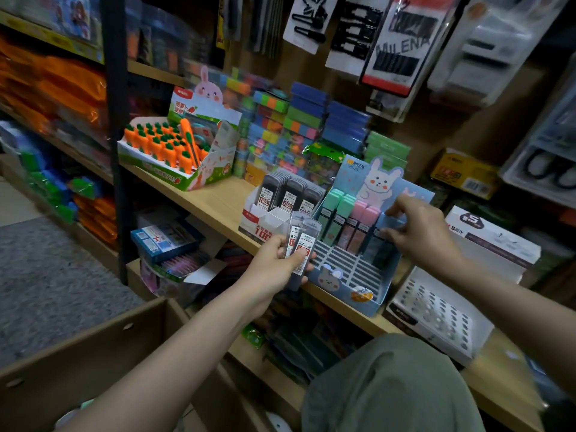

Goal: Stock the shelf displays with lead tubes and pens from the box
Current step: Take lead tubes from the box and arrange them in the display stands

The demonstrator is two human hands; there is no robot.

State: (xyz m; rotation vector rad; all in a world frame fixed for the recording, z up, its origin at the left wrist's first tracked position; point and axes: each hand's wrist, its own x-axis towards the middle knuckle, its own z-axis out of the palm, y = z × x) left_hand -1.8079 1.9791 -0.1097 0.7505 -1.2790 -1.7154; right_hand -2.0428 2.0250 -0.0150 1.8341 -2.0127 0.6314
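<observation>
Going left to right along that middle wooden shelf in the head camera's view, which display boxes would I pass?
Carrot eraser display box → white lead tube display box → blue bunny display box → white perforated display tray. The left hand holds lead tubes in front; the right hand reaches into the bunny box.

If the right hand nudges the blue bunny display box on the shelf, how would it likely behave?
The blue bunny display box looks like thin cardboard with most slots unfilled, so probably light and easy to slide. Its tall back card may flex. Its front corner seems to overhang the shelf, so a push by the right hand could tip it.
</observation>
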